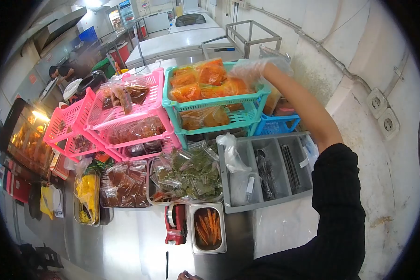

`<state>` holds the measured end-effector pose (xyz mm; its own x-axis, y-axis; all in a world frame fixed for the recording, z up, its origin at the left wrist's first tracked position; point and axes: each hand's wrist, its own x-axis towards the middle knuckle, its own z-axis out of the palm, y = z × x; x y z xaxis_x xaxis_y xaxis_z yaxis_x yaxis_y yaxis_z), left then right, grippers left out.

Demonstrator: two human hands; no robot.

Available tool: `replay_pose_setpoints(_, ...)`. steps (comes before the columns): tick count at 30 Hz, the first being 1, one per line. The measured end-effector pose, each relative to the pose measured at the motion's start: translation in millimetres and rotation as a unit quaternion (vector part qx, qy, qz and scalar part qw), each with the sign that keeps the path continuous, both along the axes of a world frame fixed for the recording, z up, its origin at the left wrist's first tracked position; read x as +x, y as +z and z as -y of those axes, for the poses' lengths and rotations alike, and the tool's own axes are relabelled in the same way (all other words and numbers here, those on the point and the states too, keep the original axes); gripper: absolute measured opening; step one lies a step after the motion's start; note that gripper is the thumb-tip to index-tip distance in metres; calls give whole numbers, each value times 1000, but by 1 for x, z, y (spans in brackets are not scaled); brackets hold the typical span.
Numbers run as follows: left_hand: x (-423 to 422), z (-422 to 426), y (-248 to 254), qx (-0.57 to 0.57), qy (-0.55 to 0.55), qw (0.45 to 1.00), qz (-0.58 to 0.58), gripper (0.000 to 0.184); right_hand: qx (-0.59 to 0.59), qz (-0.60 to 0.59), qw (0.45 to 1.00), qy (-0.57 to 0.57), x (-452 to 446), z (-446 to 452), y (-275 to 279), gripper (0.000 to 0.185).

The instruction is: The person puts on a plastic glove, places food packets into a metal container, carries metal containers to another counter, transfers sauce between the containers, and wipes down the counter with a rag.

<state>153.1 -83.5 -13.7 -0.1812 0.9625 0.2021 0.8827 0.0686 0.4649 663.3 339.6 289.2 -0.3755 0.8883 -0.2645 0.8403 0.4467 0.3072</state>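
Note:
My right hand [247, 71], in a clear plastic glove, reaches over the right end of the teal stacked basket [214, 101]. It is at the bags of orange food [210, 74] on the top tier; its fingers are blurred by the glove, so whether it grips anything is unclear. Only a small part of my left hand [189, 276] shows at the bottom edge, near a black pen [167, 265] lying on the steel counter [126, 242]. Above the pen are a red tape dispenser [175, 226] and a metal pan of orange strips [208, 228].
Pink stacked baskets [126, 114] stand left of the teal one. In front are trays of green leafy packets [186, 172], brown sauce packets [124, 184] and yellow food [86, 191]. A grey divided cutlery bin [270, 168] sits at right. Another person [63, 72] works far left.

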Motion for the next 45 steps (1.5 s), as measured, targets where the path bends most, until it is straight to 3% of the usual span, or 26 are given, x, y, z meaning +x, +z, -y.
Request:
replay_pose_setpoints(1,-2,1,-2,8,-5,1000,-9,27,2,0,1000,-1,3,8,-6,31)
replay_pose_setpoints(3,-2,-1,-4,17,-8,1000,-20,27,149,-39,981,115,6,17,-14,22)
replay_pose_setpoints(7,1,0,3,9,-8,1000,-5,28,186,22,978,88,4,23,-17,20)
replay_pose_setpoints(9,0,-1,4,12,-7,1000,0,28,116,66,991,-24,-5,28,-1,22)
replay_pose_setpoints(10,-2,0,2,16,-16,1000,-12,28,120,65,990,-24,-8,29,12,22)
replay_pose_setpoints(12,1,0,3,21,-23,999,-23,27,6,-79,996,-44,-8,26,32,28)
replay_pose_setpoints(15,3,0,11,31,-15,999,-13,27,-49,-183,980,-63,-7,3,18,38)
replay_pose_setpoints(16,4,0,12,24,-18,999,-16,27,-48,-184,980,-61,-17,4,16,38)
replay_pose_setpoints(18,7,-2,14,18,-20,999,-19,28,49,-76,996,-10,-35,7,4,40)
replay_pose_setpoints(20,7,-3,17,33,-28,999,-23,24,49,-120,991,-30,-37,3,-6,43)
replay_pose_setpoints(26,11,-6,20,47,1,999,-16,18,-38,-33,990,-133,-47,6,14,40)
replay_pose_setpoints(28,9,-5,15,43,4,999,-7,18,34,-37,999,-11,-36,-5,18,39)
replay_pose_setpoints(29,9,-5,13,41,8,999,-1,18,34,-37,999,-10,-31,-12,19,39)
replay_pose_setpoints(31,8,-5,14,36,2,999,-16,19,56,-184,975,-110,-35,-20,32,37)
replay_pose_setpoints(32,9,-5,15,30,-5,999,-29,20,56,-185,975,-111,-36,-30,26,37)
replay_pose_setpoints(34,11,-6,19,27,-3,999,-24,21,216,-231,947,-64,-31,-61,-6,32)
replay_pose_setpoints(35,12,-6,20,22,-1,1000,-17,23,272,-171,947,-4,-34,-64,-15,29)
replay_pose_setpoints(38,9,-5,18,-5,-6,1000,-11,25,344,-163,924,-28,-45,-69,-39,24)
replay_pose_setpoints(39,9,-5,17,-7,-8,1000,-11,25,342,-163,925,-29,-52,-56,-35,24)
replay_pose_setpoints(41,8,-5,15,8,-4,1000,-11,25,453,-119,881,63,-70,-28,-14,21)
replay_pose_setpoints(42,7,-4,15,6,-3,1000,-10,25,451,-118,883,64,-73,-29,-15,21)
replay_pose_setpoints(44,9,-4,15,21,-2,1000,-4,26,265,-184,946,-39,-78,-30,-14,27)
replay_pose_setpoints(45,10,-3,16,19,-2,1000,-1,26,263,-181,947,-39,-83,-27,-14,27)
